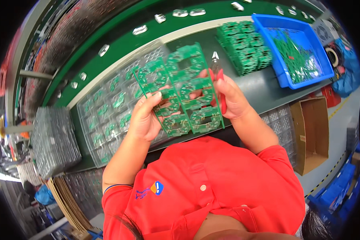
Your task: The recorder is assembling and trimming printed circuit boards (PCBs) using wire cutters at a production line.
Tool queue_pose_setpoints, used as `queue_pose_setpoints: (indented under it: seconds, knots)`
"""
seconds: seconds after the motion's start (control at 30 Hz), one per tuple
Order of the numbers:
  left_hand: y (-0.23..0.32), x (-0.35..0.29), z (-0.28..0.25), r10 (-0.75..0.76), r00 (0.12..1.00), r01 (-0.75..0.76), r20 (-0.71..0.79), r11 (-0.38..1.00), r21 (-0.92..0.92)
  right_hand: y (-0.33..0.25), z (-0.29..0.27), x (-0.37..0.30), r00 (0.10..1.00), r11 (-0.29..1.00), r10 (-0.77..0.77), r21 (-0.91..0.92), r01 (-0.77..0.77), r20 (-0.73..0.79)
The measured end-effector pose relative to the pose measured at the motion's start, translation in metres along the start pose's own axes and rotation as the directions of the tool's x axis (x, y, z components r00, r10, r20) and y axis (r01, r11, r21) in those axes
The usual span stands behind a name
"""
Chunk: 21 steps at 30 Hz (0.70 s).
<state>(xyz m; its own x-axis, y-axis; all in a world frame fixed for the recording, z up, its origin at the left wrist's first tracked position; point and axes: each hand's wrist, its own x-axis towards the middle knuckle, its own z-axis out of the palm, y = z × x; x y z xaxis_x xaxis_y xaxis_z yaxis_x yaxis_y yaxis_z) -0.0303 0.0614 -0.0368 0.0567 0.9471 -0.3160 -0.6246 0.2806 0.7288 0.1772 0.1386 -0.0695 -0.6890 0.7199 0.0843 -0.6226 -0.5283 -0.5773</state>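
A green circuit board panel [175, 105], made of several boards with round cut-outs joined by thin rails, is held up in front of my chest. My left hand [145, 117] is closed on its left edge, thumb on the face and fingers behind. Red-handled nippers [223, 103] are in my right hand [233, 98], which is closed round the handles, their pointed metal jaws aimed away from me. Some fingers of the right hand show through the panel's openings, behind it. Below the panel on the left lies a clear plastic tray [104, 107] with small green boards in its pockets.
A stack of green panels [244, 47] stands at the far right, beside a blue bin [285, 82] of green board strips. Clear trays [54, 140] are piled at the left. A moving-looking green belt [120, 39] carries shiny pieces behind. A cardboard box [310, 134] sits lower right.
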Motion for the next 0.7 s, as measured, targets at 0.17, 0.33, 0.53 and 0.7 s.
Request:
queue_pose_setpoints:
  seconds: [0.17, 0.33, 0.53, 0.7]
  knots:
    - [0.008, -0.028, 0.001, 0.035, 0.998, -0.031, -0.054, 0.998, 0.063, 0.015, 0.046, 0.017, 0.992, 0.931, 0.065, -0.352, -0.1, -0.112]
    - [0.017, -0.044, -0.008, 0.144, 0.986, -0.131, -0.078, 0.979, 0.156, 0.03, 0.076, 0.019, 0.987, 0.833, -0.062, -0.552, -0.032, -0.151]
    - [0.021, -0.049, -0.016, 0.212, 0.973, -0.189, -0.092, 0.959, 0.209, 0.038, 0.094, 0.021, 0.972, 0.712, -0.157, -0.703, -0.012, -0.176]
    - [0.019, -0.046, -0.02, 0.178, 0.979, -0.16, -0.097, 0.973, 0.166, 0.039, 0.096, 0.021, 0.968, 0.678, -0.172, -0.734, -0.019, -0.184]
